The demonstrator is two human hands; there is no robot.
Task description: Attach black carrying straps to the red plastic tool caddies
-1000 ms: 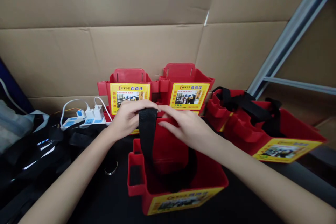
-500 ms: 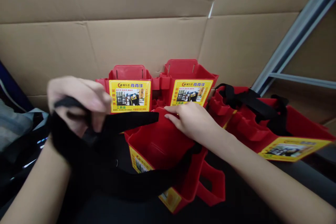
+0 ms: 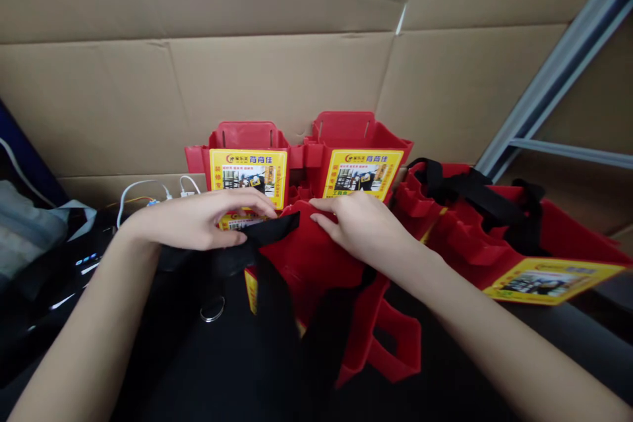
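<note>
My right hand (image 3: 368, 227) grips the top edge of the back plate of a red plastic tool box (image 3: 311, 250), thumb in front. The box lies tilted toward me in the middle. My left hand (image 3: 202, 217) is at the left of that plate, with its thumb and curved fingertips against a black strap (image 3: 271, 229). One end of the strap meets the plate's upper left edge. The rest hangs down in front and hides much of the box's inside. A metal ring (image 3: 212, 309) shows on black material below my left hand.
Behind stand two joined red boxes (image 3: 247, 135) with yellow labels, against a cardboard wall (image 3: 277, 79). More red boxes (image 3: 459, 231) with black straps lie at right, beside a metal frame (image 3: 548, 79). White cables (image 3: 141, 183) and a grey cloth-like item (image 3: 30, 231) are at left.
My left hand has moved right toward the plate and turned over, its fingers loosening from a bunched loop of strap. The strap has dropped across the box. My right hand stays put.
</note>
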